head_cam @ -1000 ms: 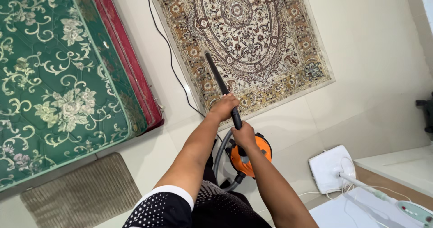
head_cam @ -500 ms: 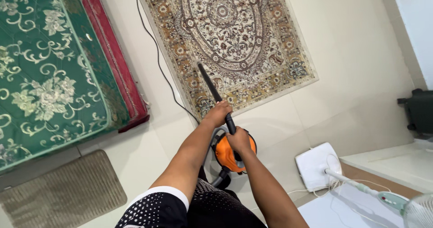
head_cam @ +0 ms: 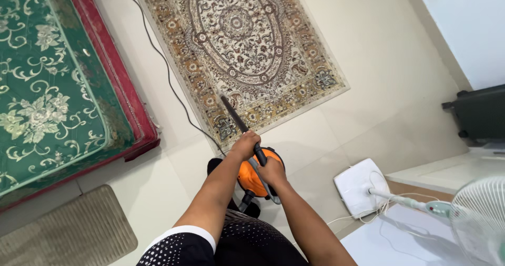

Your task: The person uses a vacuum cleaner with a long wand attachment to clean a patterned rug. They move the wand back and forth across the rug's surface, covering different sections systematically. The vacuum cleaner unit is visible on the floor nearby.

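Since a second ago, the vacuum tube [head_cam: 238,119] has been drawn back, its tip now near the rug's [head_cam: 236,50] patterned border. Nearest, the right hand [head_cam: 271,170] is wrapped shut around the tube's lower end, above the orange vacuum cleaner [head_cam: 252,177]. Just beyond, the left hand [head_cam: 245,145] is closed around the tube higher up. A black cord [head_cam: 168,77] is seen between rug and green mattress [head_cam: 47,87]. A white fan base [head_cam: 357,190] is seen at right.

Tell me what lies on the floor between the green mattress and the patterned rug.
In the head view, a thin black cord runs along bare pale floor between green mattress and patterned rug.
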